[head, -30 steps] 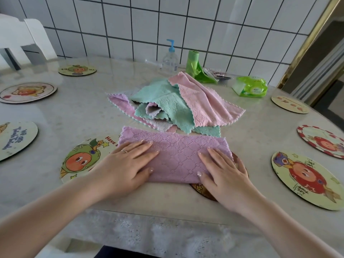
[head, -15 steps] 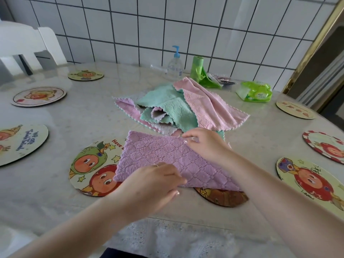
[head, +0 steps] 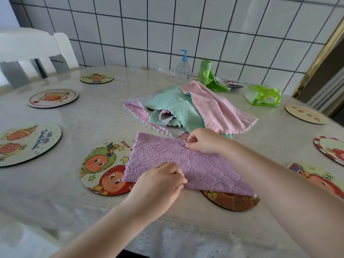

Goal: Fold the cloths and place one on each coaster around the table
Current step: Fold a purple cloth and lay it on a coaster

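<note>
Head view: best to carry both pinched edges across together, corners matched. Left hand (head: 158, 185) fingers clamped on near edge of purple cloth (head: 186, 164); right hand (head: 202, 141) fingers clamped on far edge. Quilted, folded, lying near the surface's (head: 104, 116) front edge, overlapping two coasters (head: 100, 168).

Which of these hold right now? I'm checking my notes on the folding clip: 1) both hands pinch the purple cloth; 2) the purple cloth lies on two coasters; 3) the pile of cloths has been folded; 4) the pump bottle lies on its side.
1) Both the left hand and the right hand pinch the purple cloth: true.
2) It overlaps the cartoon coaster and the brown coaster: true.
3) False: the pile of cloths lies loose and crumpled.
4) False: the pump bottle stands upright.
</note>
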Demonstrator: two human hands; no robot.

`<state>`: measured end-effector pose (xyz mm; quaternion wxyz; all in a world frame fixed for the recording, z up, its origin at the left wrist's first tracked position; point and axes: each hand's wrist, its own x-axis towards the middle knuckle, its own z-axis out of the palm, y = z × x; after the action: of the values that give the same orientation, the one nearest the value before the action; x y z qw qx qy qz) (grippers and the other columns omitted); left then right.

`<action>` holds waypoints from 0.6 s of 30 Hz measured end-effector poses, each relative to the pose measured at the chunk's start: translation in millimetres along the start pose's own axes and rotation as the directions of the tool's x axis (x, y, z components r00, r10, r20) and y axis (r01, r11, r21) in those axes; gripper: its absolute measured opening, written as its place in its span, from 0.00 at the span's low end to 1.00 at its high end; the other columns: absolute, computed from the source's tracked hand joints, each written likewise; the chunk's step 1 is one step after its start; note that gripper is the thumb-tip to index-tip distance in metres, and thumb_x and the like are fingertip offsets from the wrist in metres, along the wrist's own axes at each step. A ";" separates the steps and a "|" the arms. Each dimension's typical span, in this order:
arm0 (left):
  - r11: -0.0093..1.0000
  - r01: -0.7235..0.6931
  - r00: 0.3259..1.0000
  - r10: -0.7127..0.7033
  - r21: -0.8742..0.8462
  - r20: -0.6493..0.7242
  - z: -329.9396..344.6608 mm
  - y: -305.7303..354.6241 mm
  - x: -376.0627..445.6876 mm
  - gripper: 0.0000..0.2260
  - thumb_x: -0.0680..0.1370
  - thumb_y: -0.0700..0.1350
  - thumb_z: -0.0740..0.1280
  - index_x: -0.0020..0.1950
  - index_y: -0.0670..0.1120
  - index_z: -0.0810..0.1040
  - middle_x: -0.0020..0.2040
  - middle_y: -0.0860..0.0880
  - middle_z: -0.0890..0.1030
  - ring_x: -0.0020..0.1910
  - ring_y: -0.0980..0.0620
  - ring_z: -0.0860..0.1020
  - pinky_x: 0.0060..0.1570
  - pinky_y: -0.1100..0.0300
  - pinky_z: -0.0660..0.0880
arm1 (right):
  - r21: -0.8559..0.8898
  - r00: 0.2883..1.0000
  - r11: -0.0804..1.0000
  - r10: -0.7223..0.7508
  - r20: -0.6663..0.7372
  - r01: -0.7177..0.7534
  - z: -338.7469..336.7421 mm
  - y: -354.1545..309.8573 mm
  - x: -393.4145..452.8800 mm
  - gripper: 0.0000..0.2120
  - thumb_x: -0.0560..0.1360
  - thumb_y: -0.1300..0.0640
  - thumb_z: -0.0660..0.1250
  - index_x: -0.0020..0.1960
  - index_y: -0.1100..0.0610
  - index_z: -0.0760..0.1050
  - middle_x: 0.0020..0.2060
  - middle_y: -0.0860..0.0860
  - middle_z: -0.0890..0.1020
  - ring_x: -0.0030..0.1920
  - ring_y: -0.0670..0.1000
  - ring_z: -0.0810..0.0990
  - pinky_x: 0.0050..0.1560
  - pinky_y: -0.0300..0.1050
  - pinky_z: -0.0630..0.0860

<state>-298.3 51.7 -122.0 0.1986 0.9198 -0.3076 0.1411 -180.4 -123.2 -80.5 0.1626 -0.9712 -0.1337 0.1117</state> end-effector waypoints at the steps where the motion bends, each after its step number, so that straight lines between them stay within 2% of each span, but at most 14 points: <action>1: 1.000 -0.007 1.000 0.007 -0.007 -0.011 -0.6 0.0 -0.2 0.06 0.70 0.44 0.72 0.43 0.55 0.82 0.41 0.60 0.78 0.40 0.60 0.77 0.34 0.65 0.77 | 0.014 1.000 1.000 -0.018 -0.019 0.018 0.3 0.8 -2.6 0.08 0.75 0.54 0.64 0.47 0.58 0.78 0.43 0.54 0.82 0.38 0.52 0.77 0.40 0.46 0.72; 4: 1.000 -0.026 0.998 0.025 -0.013 -0.061 -4.9 1.1 -1.1 0.05 0.72 0.45 0.67 0.42 0.54 0.81 0.40 0.58 0.76 0.39 0.59 0.75 0.32 0.65 0.76 | 0.101 0.994 0.992 -0.071 -0.085 0.079 -1.6 2.6 -8.6 0.05 0.76 0.54 0.63 0.47 0.55 0.74 0.37 0.48 0.77 0.35 0.48 0.73 0.37 0.43 0.68; 6: 1.000 -0.017 0.994 0.016 -0.008 -0.105 -11.5 2.5 -3.8 0.09 0.73 0.48 0.61 0.42 0.54 0.81 0.39 0.59 0.75 0.38 0.60 0.74 0.34 0.67 0.73 | 0.170 0.987 0.978 -0.104 -0.118 0.124 -7.4 2.3 -12.6 0.01 0.76 0.55 0.63 0.46 0.52 0.72 0.34 0.47 0.75 0.32 0.44 0.71 0.36 0.41 0.67; 9: 0.999 0.005 0.981 -0.013 -0.043 -0.194 -26.2 3.1 -12.8 0.07 0.74 0.48 0.62 0.44 0.54 0.79 0.34 0.60 0.76 0.33 0.61 0.74 0.35 0.67 0.72 | 0.298 0.977 0.938 -0.136 -0.161 0.180 -21.0 -1.6 -19.7 0.06 0.75 0.60 0.64 0.45 0.50 0.71 0.31 0.50 0.77 0.26 0.42 0.69 0.32 0.38 0.66; 11: 0.992 0.053 0.960 -0.081 -0.114 -0.266 -35.2 0.6 -22.6 0.05 0.74 0.48 0.61 0.46 0.55 0.76 0.28 0.59 0.76 0.26 0.60 0.73 0.27 0.65 0.71 | 0.396 0.978 0.900 -0.128 -0.163 0.184 -30.0 -5.8 -25.0 0.07 0.75 0.61 0.65 0.47 0.50 0.71 0.32 0.53 0.78 0.29 0.45 0.70 0.32 0.37 0.67; 13: 0.971 0.118 0.937 -0.177 -0.207 -0.300 -43.4 -1.4 -32.4 0.05 0.75 0.50 0.58 0.48 0.57 0.73 0.25 0.57 0.75 0.23 0.58 0.72 0.23 0.63 0.69 | 0.491 0.981 0.851 -0.147 -0.124 0.189 -36.5 -12.6 -32.2 0.09 0.76 0.63 0.64 0.47 0.49 0.74 0.37 0.53 0.79 0.37 0.48 0.73 0.41 0.40 0.70; 15: 0.913 0.154 0.917 -0.275 -0.378 -0.290 -44.6 -5.3 -40.0 0.06 0.75 0.53 0.56 0.48 0.58 0.71 0.27 0.52 0.77 0.23 0.56 0.71 0.25 0.59 0.70 | 0.543 0.981 0.819 -0.188 -0.047 0.183 -40.2 -20.6 -39.2 0.13 0.76 0.66 0.62 0.45 0.50 0.79 0.43 0.52 0.80 0.43 0.47 0.76 0.53 0.44 0.71; 16: 0.860 0.162 0.902 -0.328 -0.485 -0.281 -44.4 -6.5 -42.5 0.07 0.74 0.54 0.55 0.48 0.58 0.71 0.29 0.49 0.77 0.25 0.51 0.72 0.28 0.57 0.72 | 0.557 0.982 0.816 -0.191 0.006 0.155 -40.9 -23.4 -41.5 0.15 0.76 0.67 0.60 0.44 0.51 0.81 0.44 0.49 0.82 0.45 0.46 0.78 0.56 0.44 0.71; 17: 0.785 0.170 0.885 -0.388 -0.596 -0.258 -44.2 -6.6 -44.4 0.08 0.73 0.55 0.56 0.48 0.57 0.72 0.32 0.45 0.78 0.29 0.44 0.75 0.33 0.52 0.76 | 0.573 0.980 0.810 -0.191 0.060 0.123 -40.6 -25.1 -42.8 0.17 0.76 0.67 0.59 0.44 0.51 0.82 0.45 0.48 0.83 0.46 0.48 0.78 0.56 0.46 0.71; 18: 0.691 0.176 0.866 -0.448 -0.701 -0.223 -44.7 -5.6 -45.7 0.10 0.72 0.56 0.57 0.48 0.55 0.73 0.35 0.42 0.78 0.34 0.38 0.76 0.40 0.44 0.78 | 0.587 0.975 0.804 -0.193 0.108 0.094 -39.4 -27.1 -43.7 0.17 0.76 0.66 0.58 0.45 0.51 0.83 0.47 0.49 0.83 0.47 0.55 0.78 0.54 0.51 0.71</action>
<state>-336.2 99.3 -101.6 0.5868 0.7832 -0.1286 0.1604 -217.2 -122.7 -27.3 0.4466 -0.8503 -0.1796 0.2130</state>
